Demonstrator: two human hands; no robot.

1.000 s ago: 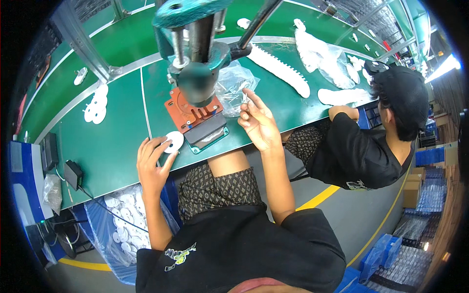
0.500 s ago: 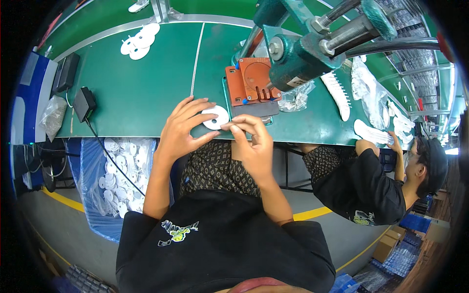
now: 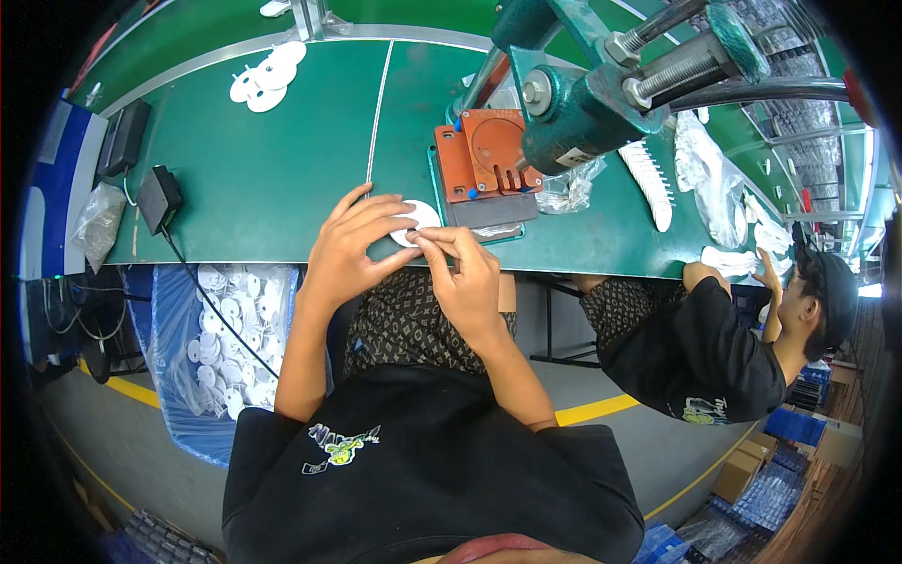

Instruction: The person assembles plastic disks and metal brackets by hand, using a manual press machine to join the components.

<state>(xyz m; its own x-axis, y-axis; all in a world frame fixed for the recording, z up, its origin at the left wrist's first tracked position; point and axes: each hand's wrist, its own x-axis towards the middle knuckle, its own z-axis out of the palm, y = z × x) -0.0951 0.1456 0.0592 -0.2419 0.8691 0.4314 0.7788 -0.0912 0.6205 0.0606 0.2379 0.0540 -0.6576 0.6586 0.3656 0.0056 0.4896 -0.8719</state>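
A round white disc [image 3: 425, 215] with a small centre hole is at the front edge of the green table. My left hand [image 3: 349, 246] grips it from the left, fingers over the top face and thumb at the near rim. The fingertips of my right hand [image 3: 466, 282] are pinched together at the disc's middle; whatever they hold is too small to make out. Just beyond the disc stands an orange fixture block [image 3: 490, 155] on a grey base, beneath the arm of a green press [image 3: 587, 127].
White discs [image 3: 266, 83] lie in a pile at the far left. A blue-lined bin [image 3: 235, 343] of discs stands below the table edge. A black adapter [image 3: 162, 199] trails a cable. At right, a co-worker [image 3: 723, 338] sits near stacked white parts [image 3: 646, 183] and plastic bags.
My right hand has moved left, its pinched fingertips going from the disc's right rim to its middle. My left hand stays on the disc. The co-worker's hand has lifted off the white parts.
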